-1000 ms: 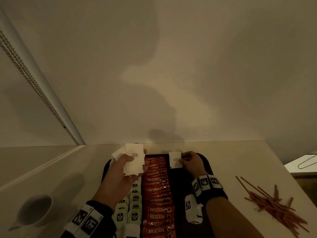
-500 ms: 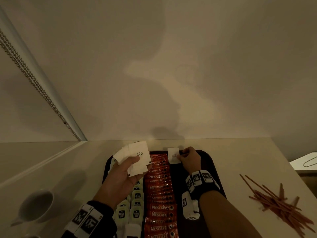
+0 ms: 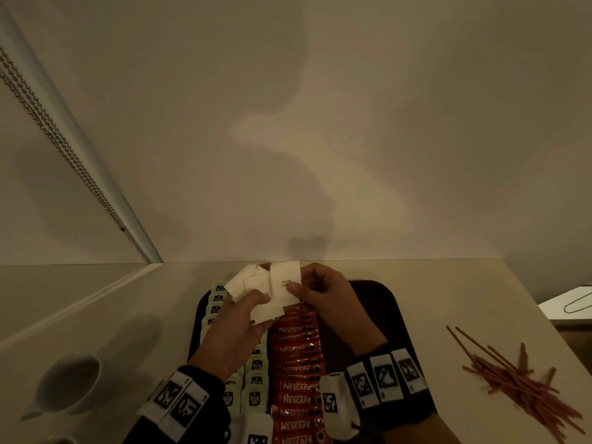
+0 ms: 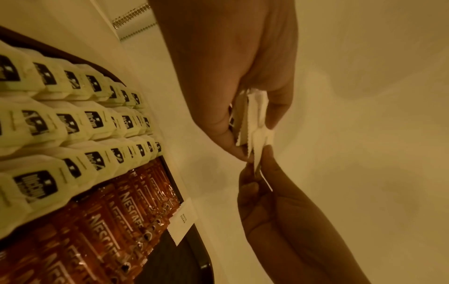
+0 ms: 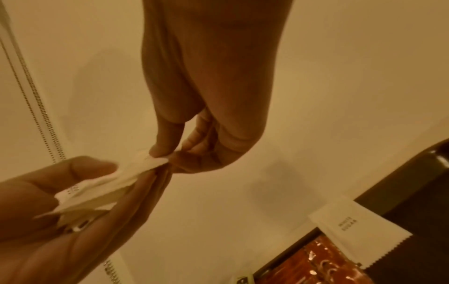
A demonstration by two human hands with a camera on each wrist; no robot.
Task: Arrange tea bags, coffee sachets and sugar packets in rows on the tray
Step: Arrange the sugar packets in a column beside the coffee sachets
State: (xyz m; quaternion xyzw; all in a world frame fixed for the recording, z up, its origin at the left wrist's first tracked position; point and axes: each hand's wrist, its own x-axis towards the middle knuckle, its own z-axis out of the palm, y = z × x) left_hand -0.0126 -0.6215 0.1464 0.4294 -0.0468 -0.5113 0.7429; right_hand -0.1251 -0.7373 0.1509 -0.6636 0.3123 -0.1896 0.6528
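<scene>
My left hand (image 3: 253, 304) holds a fanned stack of white sugar packets (image 3: 253, 283) above the far end of the dark tray (image 3: 389, 302). My right hand (image 3: 293, 286) pinches the edge of the top sugar packet (image 3: 285, 278) of that stack between thumb and fingers, as the right wrist view shows (image 5: 167, 157). One sugar packet (image 5: 352, 226) lies flat on the tray at the far end, beside the coffee sachets. Pale green tea bags (image 3: 256, 366) fill rows on the tray's left. A row of red Nescafe sachets (image 3: 298, 363) runs down the middle.
A white cup (image 3: 69, 382) stands on the counter at the left. Red stirrer sticks (image 3: 519, 379) lie in a loose pile at the right. The wall rises right behind the tray, with a blind chain (image 3: 64, 149) at the left. The tray's right part (image 3: 368, 318) is bare.
My right hand let go of a sugar packet at the tray's far end and moved left to the stack. It now pinches the top packet in my left hand.
</scene>
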